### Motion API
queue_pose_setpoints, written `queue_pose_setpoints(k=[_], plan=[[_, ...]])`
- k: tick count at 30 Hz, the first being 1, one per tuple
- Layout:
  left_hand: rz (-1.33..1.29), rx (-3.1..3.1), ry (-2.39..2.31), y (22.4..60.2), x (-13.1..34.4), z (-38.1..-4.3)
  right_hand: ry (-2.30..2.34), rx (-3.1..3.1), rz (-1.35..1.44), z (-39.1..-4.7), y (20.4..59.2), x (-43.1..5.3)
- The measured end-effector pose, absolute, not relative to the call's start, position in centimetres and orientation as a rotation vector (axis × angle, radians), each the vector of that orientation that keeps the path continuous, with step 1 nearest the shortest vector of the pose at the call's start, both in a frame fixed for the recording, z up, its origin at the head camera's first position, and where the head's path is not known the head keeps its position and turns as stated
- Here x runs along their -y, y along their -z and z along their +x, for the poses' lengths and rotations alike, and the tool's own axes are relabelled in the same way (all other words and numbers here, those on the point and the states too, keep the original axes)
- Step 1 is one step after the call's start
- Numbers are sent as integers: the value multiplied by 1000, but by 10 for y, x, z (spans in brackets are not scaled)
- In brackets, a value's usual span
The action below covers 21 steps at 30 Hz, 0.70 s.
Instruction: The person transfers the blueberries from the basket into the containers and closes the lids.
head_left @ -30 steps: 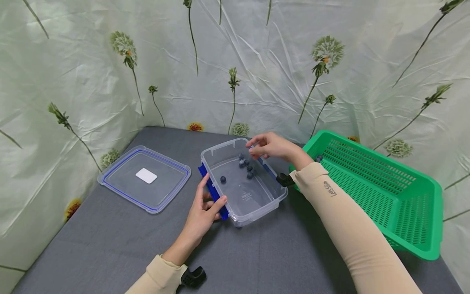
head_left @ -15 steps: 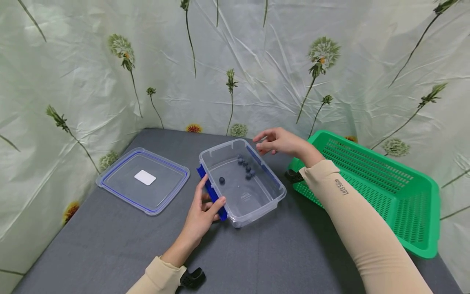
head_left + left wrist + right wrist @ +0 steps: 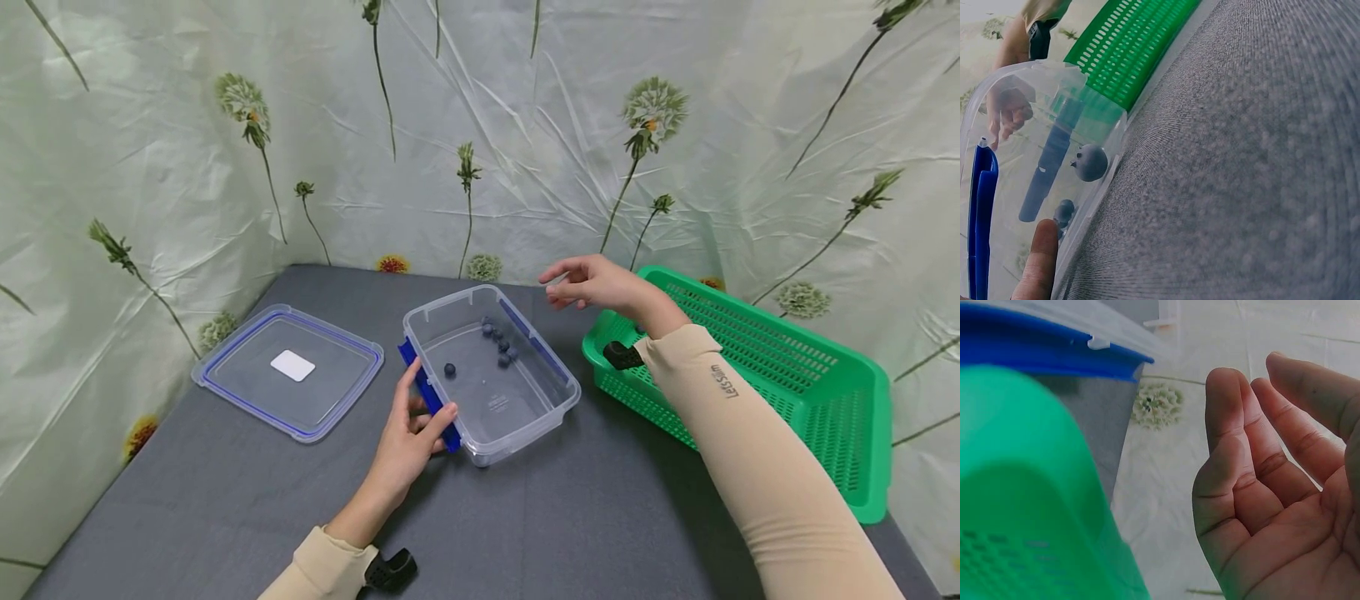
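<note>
A clear plastic food container stands lidless, with several blueberries grouped toward its far right side. A single blueberry lies apart near the left wall. My left hand grips the container's left side, thumb and fingers at the blue latch. In the left wrist view, one finger shows against the clear wall, and a large-looking blueberry is seen through the plastic. My right hand hovers between container and basket, fingers loosely bent. The right wrist view shows nothing in that hand's palm.
To the right stands a green perforated basket, partly covered by my right forearm. A clear lid with a blue seal and white label lies left on the grey cloth. A flower-print sheet hangs behind.
My right hand has moved right, away from the container's far rim toward the basket. The left hand keeps its hold, and the blueberries lie in about the same places.
</note>
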<state>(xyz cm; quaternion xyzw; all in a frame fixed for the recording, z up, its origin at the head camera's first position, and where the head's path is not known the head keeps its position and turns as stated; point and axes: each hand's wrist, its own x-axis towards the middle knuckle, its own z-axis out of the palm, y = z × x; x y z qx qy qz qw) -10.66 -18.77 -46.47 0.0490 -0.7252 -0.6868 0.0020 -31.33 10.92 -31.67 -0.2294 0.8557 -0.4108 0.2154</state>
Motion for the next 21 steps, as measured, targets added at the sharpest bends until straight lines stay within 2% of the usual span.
queue_pose_setpoints(k=[21], plan=[[122, 2268, 2142, 468, 187, -107, 1224, -2407, -459, -319, 317, -176]])
